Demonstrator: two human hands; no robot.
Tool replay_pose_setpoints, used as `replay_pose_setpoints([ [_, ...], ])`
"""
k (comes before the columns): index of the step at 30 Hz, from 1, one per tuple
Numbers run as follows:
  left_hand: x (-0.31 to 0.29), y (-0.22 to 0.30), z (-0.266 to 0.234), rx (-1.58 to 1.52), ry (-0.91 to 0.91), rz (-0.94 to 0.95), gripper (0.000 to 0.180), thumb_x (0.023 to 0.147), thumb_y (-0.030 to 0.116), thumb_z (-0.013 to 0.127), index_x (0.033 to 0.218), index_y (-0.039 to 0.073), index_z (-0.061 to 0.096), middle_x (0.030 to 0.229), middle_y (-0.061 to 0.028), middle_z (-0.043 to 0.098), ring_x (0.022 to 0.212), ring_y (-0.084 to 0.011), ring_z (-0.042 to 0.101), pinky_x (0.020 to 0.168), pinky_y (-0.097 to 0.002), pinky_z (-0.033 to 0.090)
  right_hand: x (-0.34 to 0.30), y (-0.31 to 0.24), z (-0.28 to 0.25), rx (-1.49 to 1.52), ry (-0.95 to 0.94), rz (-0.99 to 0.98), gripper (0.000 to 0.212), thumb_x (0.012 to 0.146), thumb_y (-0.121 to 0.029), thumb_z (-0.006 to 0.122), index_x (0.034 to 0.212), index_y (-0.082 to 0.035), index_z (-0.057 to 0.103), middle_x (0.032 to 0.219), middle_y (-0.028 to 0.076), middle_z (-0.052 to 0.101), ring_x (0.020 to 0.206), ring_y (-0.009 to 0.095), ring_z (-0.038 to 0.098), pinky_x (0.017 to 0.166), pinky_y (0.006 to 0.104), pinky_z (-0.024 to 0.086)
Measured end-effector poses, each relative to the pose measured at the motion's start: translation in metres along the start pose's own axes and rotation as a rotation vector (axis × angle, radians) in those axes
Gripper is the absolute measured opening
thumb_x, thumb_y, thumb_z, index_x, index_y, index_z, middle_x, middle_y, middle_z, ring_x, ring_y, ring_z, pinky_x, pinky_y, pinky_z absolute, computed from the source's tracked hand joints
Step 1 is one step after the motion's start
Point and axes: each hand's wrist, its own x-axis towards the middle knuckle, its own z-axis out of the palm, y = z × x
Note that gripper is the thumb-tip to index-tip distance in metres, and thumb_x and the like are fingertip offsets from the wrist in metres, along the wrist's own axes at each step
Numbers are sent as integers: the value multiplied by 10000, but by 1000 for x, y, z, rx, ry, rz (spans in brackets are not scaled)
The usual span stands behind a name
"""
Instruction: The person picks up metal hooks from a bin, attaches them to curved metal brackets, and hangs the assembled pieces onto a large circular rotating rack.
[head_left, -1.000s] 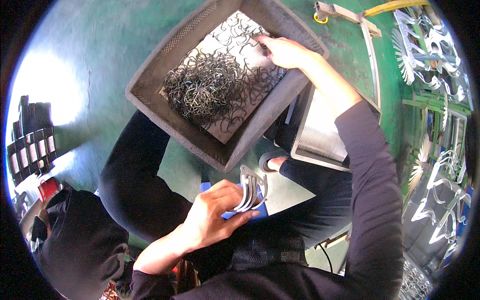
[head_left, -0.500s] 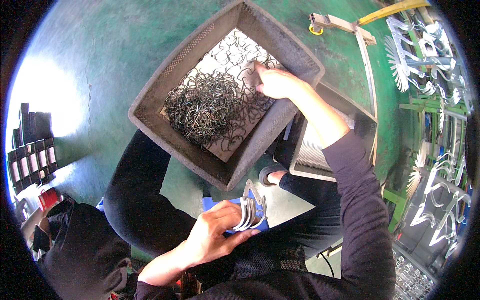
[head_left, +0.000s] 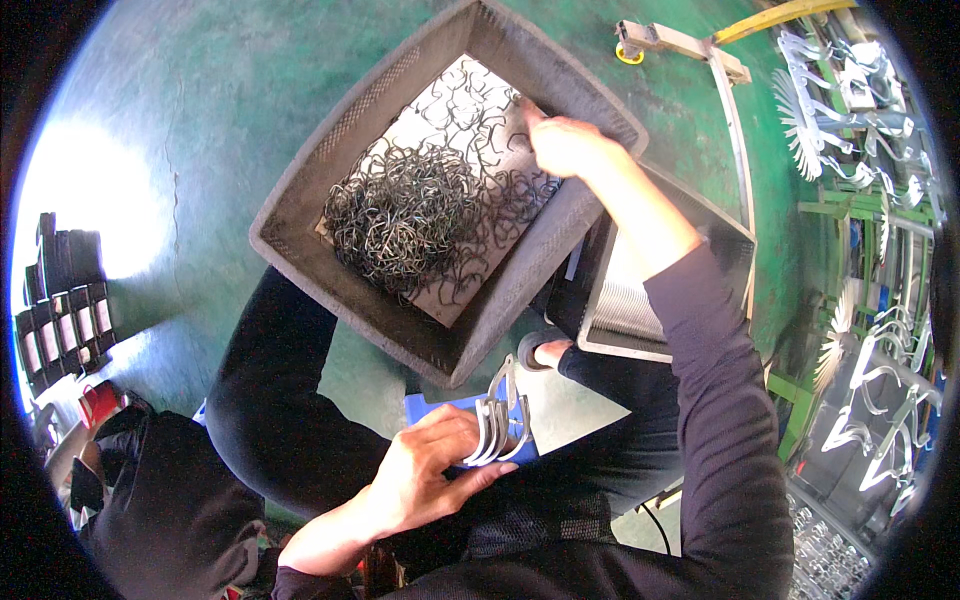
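Observation:
My left hand (head_left: 425,465) is closed around several curved silver metal pieces (head_left: 490,432), which fan out side by side past the fingers. Beneath them is a blue block-like object (head_left: 440,410) near my lap. Up in a grey plastic crate (head_left: 470,355), my right hand (head_left: 572,147) reaches over the far right wall with its fingers drawn together; whatever they hold is too small to make out. The crate holds a tangled heap of dark bent wire hooks (head_left: 400,215). More of these hooks lie scattered on a pale sheet (head_left: 440,105) in the crate.
A second grey crate (head_left: 735,265) stands right of the first, partly under my right arm. Farther right are a beige frame (head_left: 665,38) and green racks with silver metal parts (head_left: 880,370). Black bins (head_left: 65,330) and another person's dark clothing (head_left: 165,490) are at left.
My right hand has moved slightly up and to the right, toward the crate's far right wall. The crate has shifted a little left. My left hand keeps its hold.

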Motion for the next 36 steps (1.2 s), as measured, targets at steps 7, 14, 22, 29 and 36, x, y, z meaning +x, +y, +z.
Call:
replay_pose_setpoints([
  [7, 1, 0, 0, -13, 2, 9, 198, 696, 98, 743, 815, 1, 618, 811, -105, 623, 759, -259, 594, 724, -340, 471, 25, 36, 8, -30, 122, -148, 694, 745, 14, 420, 1392, -208, 306, 984, 197, 601, 811, 242, 607, 695, 352, 484],
  [14, 1, 0, 0, 36, 2, -10, 211, 679, 93, 752, 819, 5, 622, 808, -110, 622, 765, -268, 595, 716, -343, 473, 32, 15, -12, 334, 112, -219, 837, 720, 129, 361, 1395, -357, 276, 656, 51, 474, 489, 123, 456, 477, 287, 432],
  [22, -1, -1, 0, 56, 8, -5, 211, 674, 98, 756, 812, 8, 625, 806, -115, 624, 767, -276, 598, 715, -340, 475, 24, 23, -51, 378, 39, -270, 503, 771, 24, 440, 1228, -159, 545, 867, 105, 611, 556, 131, 598, 462, 241, 500],
  [29, -3, 0, -1, 73, 23, -9, 210, 667, 102, 760, 804, 10, 630, 797, -114, 627, 757, -281, 596, 704, -343, 478, 2, 41, -73, 62, 299, -457, 354, 672, 33, 534, 1004, -12, 650, 813, 179, 665, 732, 250, 643, 626, 333, 495],
  [36, -2, 2, -3, 66, 50, -14, 216, 664, 103, 765, 824, 13, 650, 764, -110, 629, 742, -271, 600, 693, -345, 483, -20, 33, -82, 196, 110, -248, 298, 694, 22, 530, 957, -14, 666, 858, 175, 665, 753, 265, 644, 653, 339, 494],
])
